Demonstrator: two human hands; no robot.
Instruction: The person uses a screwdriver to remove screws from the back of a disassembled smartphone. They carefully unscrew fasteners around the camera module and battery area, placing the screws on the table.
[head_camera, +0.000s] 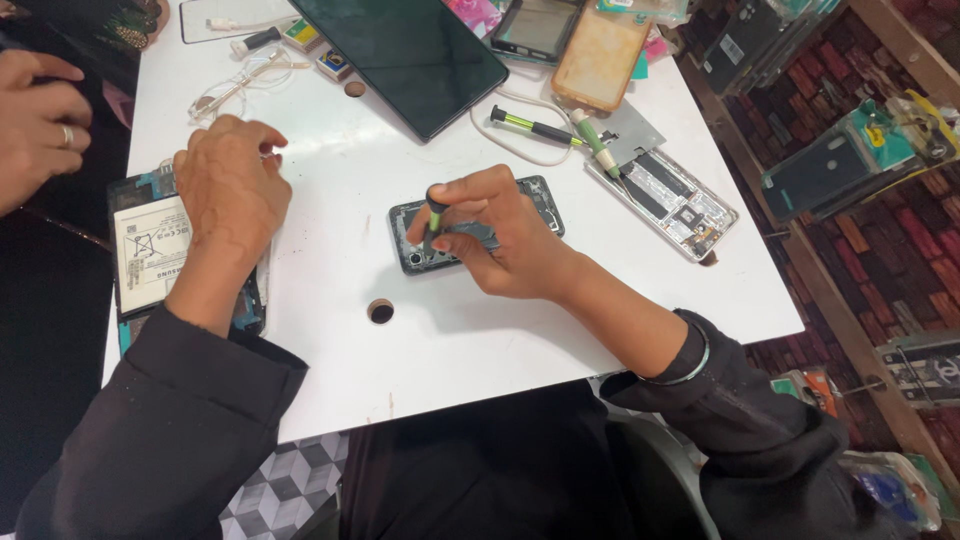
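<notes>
- Desk (330, 370): white top, its near edge running just above the lap and its right edge slanting past a brick-patterned wall; widest bare stretch lay at the middle and the near right corner.
- Tablet (400, 55): dark screen, tilted, at the far middle, well apart from both hands.
- Opened phone with battery (150, 250): lay at the left edge of the desk, partly overhanging it, under the left forearm.
- Opened phone chassis (665, 200): silver, lay aslant toward the right edge, interior exposed.
- Tan phone case (600, 55): at the far edge, beside the tablet.
- Left hand (228, 190): rested knuckles-up on the desk just beside the battery phone; fingers curled loosely, grasping nothing that showed.
- Right hand (505, 240): over the desk's middle; fingers closed round the small screwdriver, palm covering part of the dark phone frame.
- Dark phone frame (545, 195): lay flat at the desk's centre, bare surface on all sides of it.
- Another person's hand (35, 120): ringed, at the far left, off the desk.
- Spare screwdrivers (540, 128): two, green-handled, between the tablet and the silver chassis.
- Small screwdriver (434, 215): green-banded, held near upright, tip down on the frame's left end.
- Round hole (380, 311): in the desk, just nearer than the frame.
</notes>
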